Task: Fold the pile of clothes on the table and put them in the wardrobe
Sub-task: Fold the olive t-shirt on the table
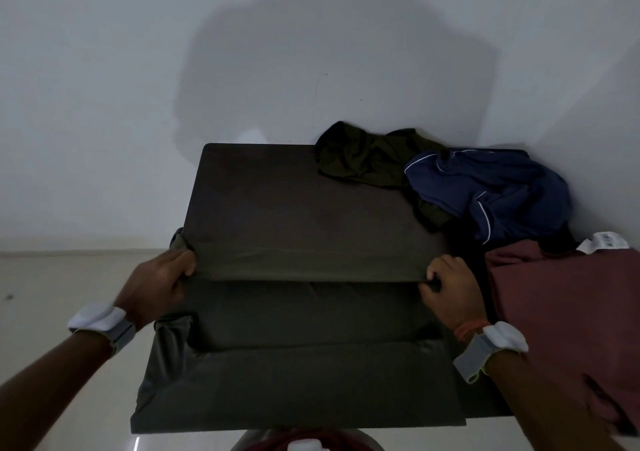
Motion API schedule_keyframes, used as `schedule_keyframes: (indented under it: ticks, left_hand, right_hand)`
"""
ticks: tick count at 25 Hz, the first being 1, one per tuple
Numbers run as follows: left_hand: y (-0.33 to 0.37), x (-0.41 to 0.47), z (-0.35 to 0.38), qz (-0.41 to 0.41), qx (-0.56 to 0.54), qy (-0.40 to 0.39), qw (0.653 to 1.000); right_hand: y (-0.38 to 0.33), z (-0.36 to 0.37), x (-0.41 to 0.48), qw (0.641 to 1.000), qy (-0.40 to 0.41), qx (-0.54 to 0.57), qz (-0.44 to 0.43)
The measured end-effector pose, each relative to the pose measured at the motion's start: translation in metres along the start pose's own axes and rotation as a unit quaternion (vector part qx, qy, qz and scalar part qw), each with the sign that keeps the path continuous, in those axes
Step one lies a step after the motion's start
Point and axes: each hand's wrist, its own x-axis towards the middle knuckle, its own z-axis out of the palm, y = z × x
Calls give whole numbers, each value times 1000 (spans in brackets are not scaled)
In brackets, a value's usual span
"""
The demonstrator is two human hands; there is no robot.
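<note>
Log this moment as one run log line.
both hands: left hand, right hand | pinching fold of dark olive-grey garment | dark table | fold mid-way

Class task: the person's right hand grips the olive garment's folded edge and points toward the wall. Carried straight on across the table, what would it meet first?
Probably the crumpled blue garment: it lies ahead of the right hand, slightly to its right. Depth is hard to judge.

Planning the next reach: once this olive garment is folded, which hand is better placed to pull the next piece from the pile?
Right hand, probably. The unfolded pile, with the blue garment and maroon garment, lies on its side; the left hand is at the opposite edge.
</note>
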Motion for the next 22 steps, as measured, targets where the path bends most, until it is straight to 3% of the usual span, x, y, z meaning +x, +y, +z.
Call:
schedule_keyframes:
  ticks: [22]
  left_hand:
    - [0,-35,13,-7,40,-79,996]
  right_hand:
    - [8,1,-44,999,-50,-12,5]
